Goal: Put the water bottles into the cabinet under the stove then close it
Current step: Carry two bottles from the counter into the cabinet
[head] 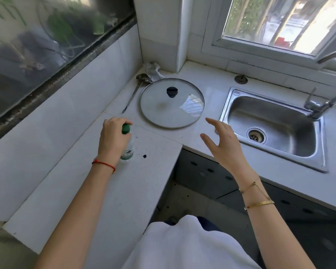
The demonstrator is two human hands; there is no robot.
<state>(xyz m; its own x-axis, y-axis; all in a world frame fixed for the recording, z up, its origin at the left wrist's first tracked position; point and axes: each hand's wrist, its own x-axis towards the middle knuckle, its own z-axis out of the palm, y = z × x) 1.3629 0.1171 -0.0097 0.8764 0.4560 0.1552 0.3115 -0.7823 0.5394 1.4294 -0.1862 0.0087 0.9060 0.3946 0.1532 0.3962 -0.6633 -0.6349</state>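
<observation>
A clear water bottle [128, 150] with a green cap and green label stands upright on the white counter [147, 171]. My left hand [112, 137] wraps around its neck and cap from the left side. My right hand [224, 146] hovers above the counter's front edge, fingers spread, holding nothing. It sits between the bottle and the sink. No stove and no stove cabinet are in view. Dark cabinet fronts [206, 171] run below the counter.
A glass pot lid [182, 111] with a black knob lies flat behind the bottle. A metal ladle [136, 90] and crumpled wrapper [153, 69] rest in the corner. A steel sink [275, 125] with tap [318, 107] is at right, under a window.
</observation>
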